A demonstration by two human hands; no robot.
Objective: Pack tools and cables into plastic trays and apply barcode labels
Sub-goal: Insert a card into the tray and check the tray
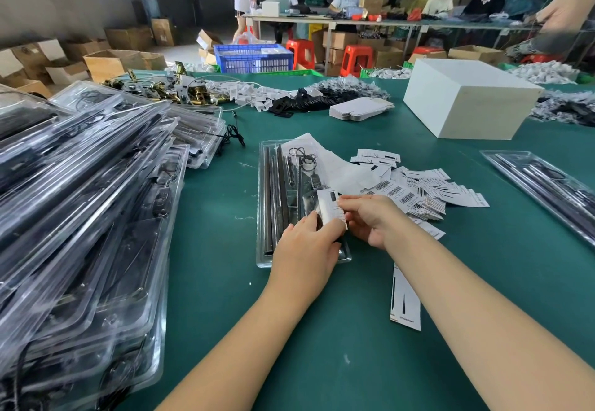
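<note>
- A label (pixel 331 209) is pinched between both hands just below the frame's centre, over the lower right part of a clear tray (pixel 264 204).
- The left hand (pixel 306 251) is curled at the label's lower edge, and the right hand (pixel 370 217) grips its right side with thumb and fingertips; the pull from two sides is probably meant to peel the backing or keep the paper flat before it is stuck down.
- The label is held directly above the tray, most likely so that it can be pressed on with little travel.
- The label is seen as a small white slip with a dark block at its top and fine print below; whether its backing is already off cannot be told.
- The tray is laid lengthwise, running from the frame's centre toward the viewer, with long dark metal rods (pixel 273 198) seated along its left side and a thin black cable (pixel 302 154) coiled near its top.
- Loose barcode labels (pixel 418 191) are heaped just right of the tray, within easy reach of the right hand.
- Packed trays (pixel 80 217) are stacked across the left of the frame, apparently set aside as finished work.
- One more filled tray (pixel 547 185) is laid at the right edge.
- A white box (pixel 467 101) is stood at the upper right.
</note>
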